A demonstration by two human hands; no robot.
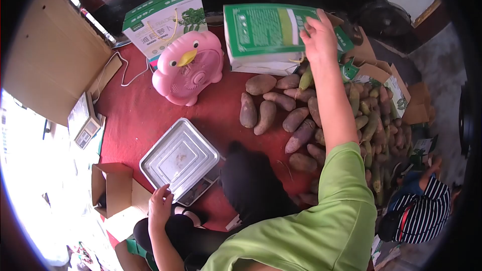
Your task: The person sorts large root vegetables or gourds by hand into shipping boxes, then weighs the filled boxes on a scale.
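Note:
My right hand [320, 37] reaches far forward over the right end of a green and white carton [266, 27] with a printed lid. Its fingers are apart and overlap the carton's edge. My left hand [160, 205] hangs low above my knee, fingers loosely bent and apart, with the fingertips right at the rim of a metal scale tray [179, 160]. Below my right forearm lie loose reddish-brown and green radishes [299, 135].
A pink duck-shaped basin [193, 70] leans by a second green and white carton [168, 20]. More radishes [374, 120] are piled at right, beside a person in a striped top [424, 216]. A brown cardboard box [113, 185] and a small device [84, 123] stand at left. A black fan [384, 15] is behind.

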